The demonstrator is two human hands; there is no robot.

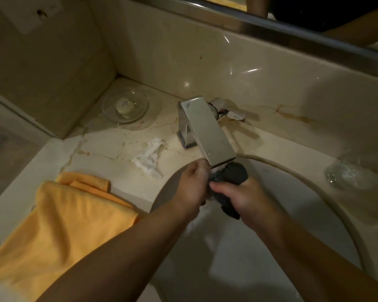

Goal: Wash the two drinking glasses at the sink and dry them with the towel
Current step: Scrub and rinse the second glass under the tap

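Note:
Both my hands meet over the sink basin [314,192], just under the faucet spout [210,131]. My right hand [244,199] grips a dark wet cloth [231,175]. My left hand [194,184] curls round the cloth's left end, where a bit of clear drinking glass [213,172] shows; most of that glass is hidden by fingers and cloth. A second clear glass [347,175] lies on the counter to the right of the basin. The orange towel [59,219] lies spread on the counter at the left, hanging over the front edge.
A glass soap dish [109,114] with a bar of soap sits in the back left corner. A crumpled white tissue [150,158] lies left of the faucet. The faucet lever [229,112] stands behind the spout. A mirror edge [271,25] runs along the back wall.

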